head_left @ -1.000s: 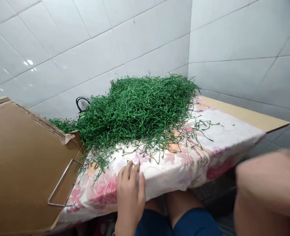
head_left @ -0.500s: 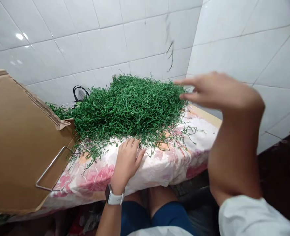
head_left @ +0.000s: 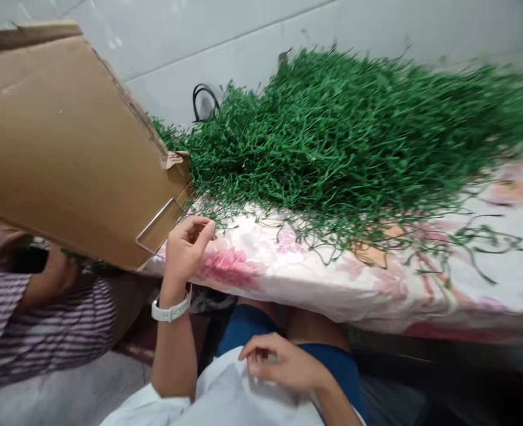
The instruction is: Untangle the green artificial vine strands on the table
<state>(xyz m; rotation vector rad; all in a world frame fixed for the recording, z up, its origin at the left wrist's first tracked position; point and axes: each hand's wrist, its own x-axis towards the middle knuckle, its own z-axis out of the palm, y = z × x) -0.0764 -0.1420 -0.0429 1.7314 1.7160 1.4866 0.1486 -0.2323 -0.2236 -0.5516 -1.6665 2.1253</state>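
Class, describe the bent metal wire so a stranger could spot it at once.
Find the big brown cardboard left of the flowered cloth. Near its lower right edge, beside the person's left hand, is the angular wire. Its thin, silvery look sets it apart from the broad cardboard and green stems.

This looks like a makeshift workroom, though whether it belongs to a home or a small workshop cannot be told. Glossy white tiled wall (head_left: 252, 50) backs a table draped in white, pink-flowered cloth (head_left: 288, 269), piled with a broad heap of thin green stem-like strands (head_left: 354, 136). Nearby are a brown cardboard panel (head_left: 75, 148) and a second person in striped clothing (head_left: 61, 322).
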